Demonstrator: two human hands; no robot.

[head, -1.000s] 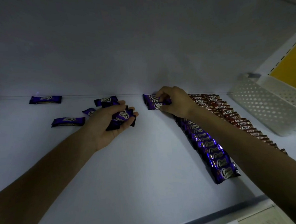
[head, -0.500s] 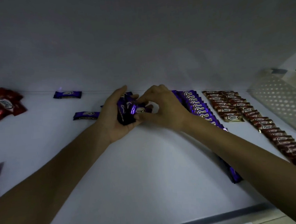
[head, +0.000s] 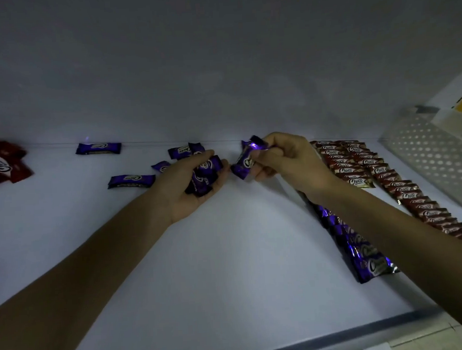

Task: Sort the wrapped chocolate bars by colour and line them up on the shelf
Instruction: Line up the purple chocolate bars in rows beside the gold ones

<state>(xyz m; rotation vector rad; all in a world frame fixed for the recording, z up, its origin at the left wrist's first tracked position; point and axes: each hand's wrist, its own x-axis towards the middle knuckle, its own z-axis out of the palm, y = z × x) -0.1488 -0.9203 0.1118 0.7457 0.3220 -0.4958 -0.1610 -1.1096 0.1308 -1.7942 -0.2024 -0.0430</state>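
The right hand is drawing one purple bar away from the left hand, its grip pinching that bar. The left grip is cupping a bundle of purple bars above the shelf, apparently feeding the purple row singly.
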